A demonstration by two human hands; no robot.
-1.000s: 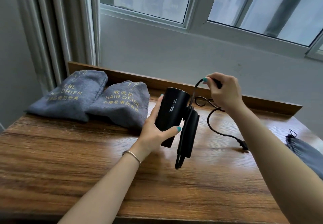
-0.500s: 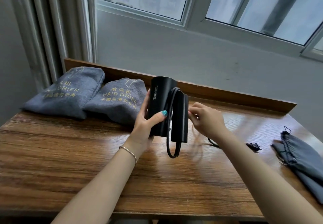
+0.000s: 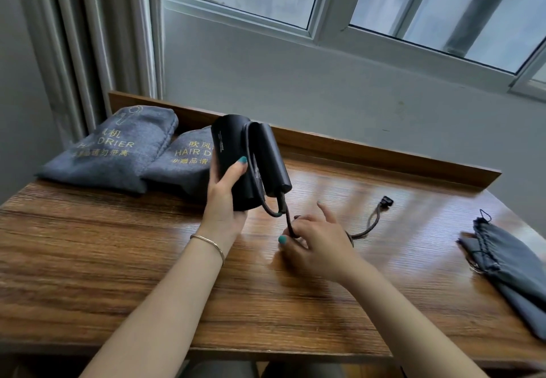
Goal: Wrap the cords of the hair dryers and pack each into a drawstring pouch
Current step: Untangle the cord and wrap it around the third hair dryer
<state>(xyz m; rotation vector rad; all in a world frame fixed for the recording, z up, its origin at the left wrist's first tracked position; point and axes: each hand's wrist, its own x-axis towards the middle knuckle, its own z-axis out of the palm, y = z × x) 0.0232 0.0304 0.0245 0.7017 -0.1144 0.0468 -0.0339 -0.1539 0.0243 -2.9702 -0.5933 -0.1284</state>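
Above the middle of the desk point(image 3: 118, 259), the left hand point(image 3: 224, 197) grips a black hair dryer point(image 3: 236, 165) by its barrel, holding it upright and off the wood with its folded handle point(image 3: 273, 159) turned to the right. One loop of cord point(image 3: 366, 230) runs between barrel and handle and hangs out below. Lower down, just over the desktop, the right hand point(image 3: 316, 244) pinches the cord between thumb and curled fingers, the forefinger sticking out; from there the cord trails right across the wood to the plug point(image 3: 387, 201), which lies flat toward the back edge. At the back left corner two filled grey pouches point(image 3: 112, 147) printed HAIR DRIER lie side by side, touching. Near the right edge an unfilled grey drawstring pouch point(image 3: 508, 262) lies flat, well apart from both hands.
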